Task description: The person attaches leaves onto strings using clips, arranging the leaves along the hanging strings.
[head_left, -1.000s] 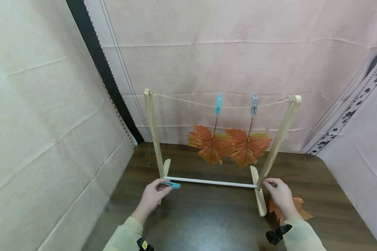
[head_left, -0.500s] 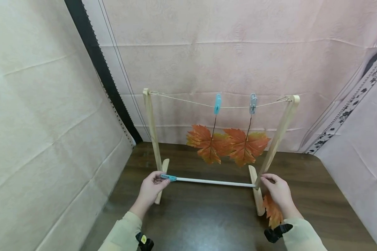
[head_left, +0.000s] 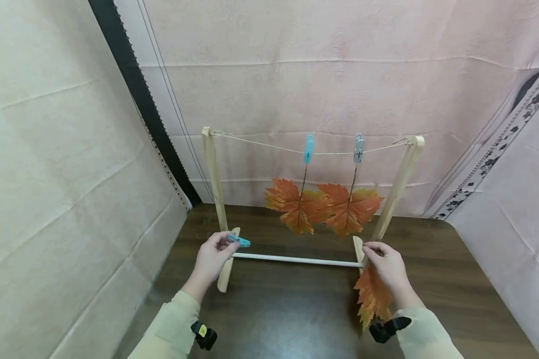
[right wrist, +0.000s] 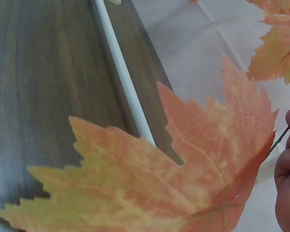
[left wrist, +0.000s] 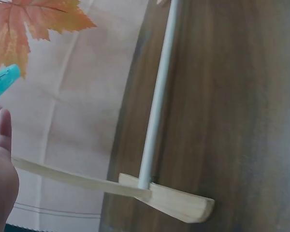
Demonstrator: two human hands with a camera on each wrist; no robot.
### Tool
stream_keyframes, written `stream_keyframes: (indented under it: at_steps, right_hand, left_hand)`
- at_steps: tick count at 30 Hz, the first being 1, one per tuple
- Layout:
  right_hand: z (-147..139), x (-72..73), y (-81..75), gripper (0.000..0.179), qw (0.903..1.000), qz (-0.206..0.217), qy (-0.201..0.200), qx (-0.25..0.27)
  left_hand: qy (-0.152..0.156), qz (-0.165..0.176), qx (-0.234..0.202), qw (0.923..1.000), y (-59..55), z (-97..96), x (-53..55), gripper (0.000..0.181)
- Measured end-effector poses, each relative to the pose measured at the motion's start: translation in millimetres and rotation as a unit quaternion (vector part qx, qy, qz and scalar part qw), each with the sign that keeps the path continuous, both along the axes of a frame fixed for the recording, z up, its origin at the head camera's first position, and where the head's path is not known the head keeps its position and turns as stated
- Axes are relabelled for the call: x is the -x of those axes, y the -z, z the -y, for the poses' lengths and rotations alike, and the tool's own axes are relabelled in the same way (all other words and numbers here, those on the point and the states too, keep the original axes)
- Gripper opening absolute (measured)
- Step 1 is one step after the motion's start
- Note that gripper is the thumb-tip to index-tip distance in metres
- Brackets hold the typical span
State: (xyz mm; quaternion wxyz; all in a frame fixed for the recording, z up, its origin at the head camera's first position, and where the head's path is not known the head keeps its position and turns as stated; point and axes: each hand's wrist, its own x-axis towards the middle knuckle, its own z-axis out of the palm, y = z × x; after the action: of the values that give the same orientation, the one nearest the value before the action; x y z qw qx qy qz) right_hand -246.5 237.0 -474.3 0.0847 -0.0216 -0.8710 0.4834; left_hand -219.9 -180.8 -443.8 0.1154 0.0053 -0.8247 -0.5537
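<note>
Between thumb and fingers, my left hand (head_left: 213, 257) pinches a blue clothespin (head_left: 239, 241) in front of the rack's left post. The same clothespin (left wrist: 4, 81) shows at the left edge of the left wrist view. My right hand (head_left: 388, 264) pinches the dark stem of an orange maple leaf (head_left: 374, 296), which hangs below the fingers beside the right post. That leaf (right wrist: 198, 179) fills much of the right wrist view. On the string (head_left: 269, 145) overhead, a blue clothespin (head_left: 308, 148) and a grey-blue clothespin (head_left: 358, 148) each hold a maple leaf by its stem; these two leaves overlap.
The wooden rack has a left post (head_left: 214, 179), a right post (head_left: 397, 187) and a white crossbar (head_left: 296, 259) low between its feet. It stands on a dark wood table (head_left: 292, 309). Pale cloth (head_left: 341, 94) hangs behind and at both sides.
My left hand has risen with the blue clothespin, from the crossbar's level to above it. My right hand has moved left and up, lifting the third maple leaf to the right post.
</note>
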Motion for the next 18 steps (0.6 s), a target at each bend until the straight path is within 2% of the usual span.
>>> stream_keyframes:
  at_steps: [5, 7, 13, 18]
  right_hand:
    - [10.4, 0.6, -3.9, 0.035, 0.9995, -0.009, 0.003, 0.031]
    - [15.0, 1.1, -4.8, 0.033, 0.9992, -0.013, 0.003, 0.039]
    - [25.8, 1.9, -4.7, 0.032, 0.9981, -0.017, 0.0, 0.059]
    - [31.7, 0.4, -4.8, 0.035, 0.9971, 0.0, -0.009, 0.075]
  left_hand:
    - [0.018, -0.052, 0.012, 0.9984, -11.1, -3.8, 5.7, 0.04]
    - [0.022, -0.057, 0.001, 0.9981, -15.7, -4.8, 7.7, 0.042]
    - [0.017, -0.039, -0.045, 0.9981, -29.5, -8.4, 10.0, 0.042]
    - [0.017, -0.069, -0.053, 0.9961, -37.1, -10.0, 11.8, 0.036]
